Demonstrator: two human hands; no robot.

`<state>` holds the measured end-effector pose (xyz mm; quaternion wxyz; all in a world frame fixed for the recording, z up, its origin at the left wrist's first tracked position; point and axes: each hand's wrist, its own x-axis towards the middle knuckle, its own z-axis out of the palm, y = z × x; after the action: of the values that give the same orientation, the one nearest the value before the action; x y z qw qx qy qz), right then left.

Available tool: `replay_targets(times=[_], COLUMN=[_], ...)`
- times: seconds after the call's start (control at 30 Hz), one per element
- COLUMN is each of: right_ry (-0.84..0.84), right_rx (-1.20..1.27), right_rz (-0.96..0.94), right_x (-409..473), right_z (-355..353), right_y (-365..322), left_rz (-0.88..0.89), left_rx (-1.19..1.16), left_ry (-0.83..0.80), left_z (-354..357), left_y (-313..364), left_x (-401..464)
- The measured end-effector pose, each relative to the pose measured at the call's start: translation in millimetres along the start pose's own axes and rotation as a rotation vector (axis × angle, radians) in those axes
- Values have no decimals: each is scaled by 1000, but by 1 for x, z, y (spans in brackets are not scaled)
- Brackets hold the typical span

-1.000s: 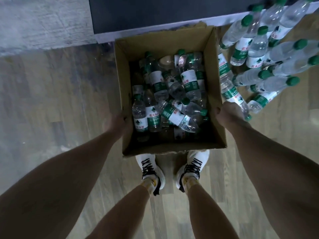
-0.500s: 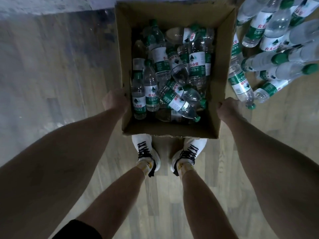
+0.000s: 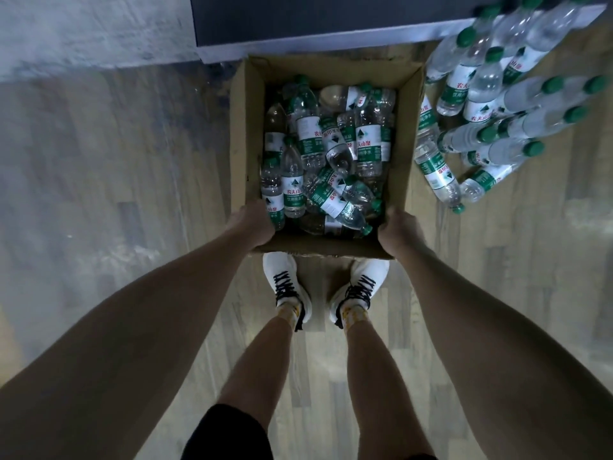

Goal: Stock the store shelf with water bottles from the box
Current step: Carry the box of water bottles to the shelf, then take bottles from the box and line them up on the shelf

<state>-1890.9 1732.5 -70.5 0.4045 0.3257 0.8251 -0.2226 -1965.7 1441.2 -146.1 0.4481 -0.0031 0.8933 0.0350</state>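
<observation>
An open cardboard box point(image 3: 245, 127) stands on the wooden floor in front of my feet. Several clear water bottles with green caps and green-white labels point(image 3: 366, 141) lie jumbled inside it. My left hand point(image 3: 253, 224) grips the box's near left corner, its fingers curled over the rim. The near right corner is gripped by my right hand point(image 3: 398, 232) in the same way. Fingertips of both hands are hidden inside the box.
A heap of several more bottles point(image 3: 491, 104) lies on the floor to the right of the box, one point(image 3: 436, 167) against its side. A dark panel with a pale edge point(image 3: 331, 24) runs behind the box. My white shoes point(image 3: 283, 280) stand just behind it.
Both hands slid from the outer side walls to the near corners of the box, now curled over the rim. The view tilted, bringing the dark panel behind the box back into sight.
</observation>
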Motion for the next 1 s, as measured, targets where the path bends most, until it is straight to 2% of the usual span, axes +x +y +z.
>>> replay_targets(times=[0.03, 0.13, 0.27, 0.43, 0.67, 1.0], right_ry=[-16, -74, -144, -111, -57, -72], right_rx=[4, 31, 16, -29, -39, -39], right_rz=[-27, -60, -85, -116, -162, -248], right_x=[-16, -69, -133, -170, -141, -24], right_z=[-4, -18, -37, -52, -46, 4], right_y=[-6, -24, -35, -40, -30, -1], left_rz=[18, 83, 151, 272, 386, 398], left_rx=[10, 113, 175, 243, 307, 459], left_ry=[-7, -55, -90, -46, -4, 12], left_z=[-34, -79, -116, -138, -114, -45], left_y=[22, 51, 62, 70, 93, 127], left_x=[-38, -102, -152, -187, -177, -76])
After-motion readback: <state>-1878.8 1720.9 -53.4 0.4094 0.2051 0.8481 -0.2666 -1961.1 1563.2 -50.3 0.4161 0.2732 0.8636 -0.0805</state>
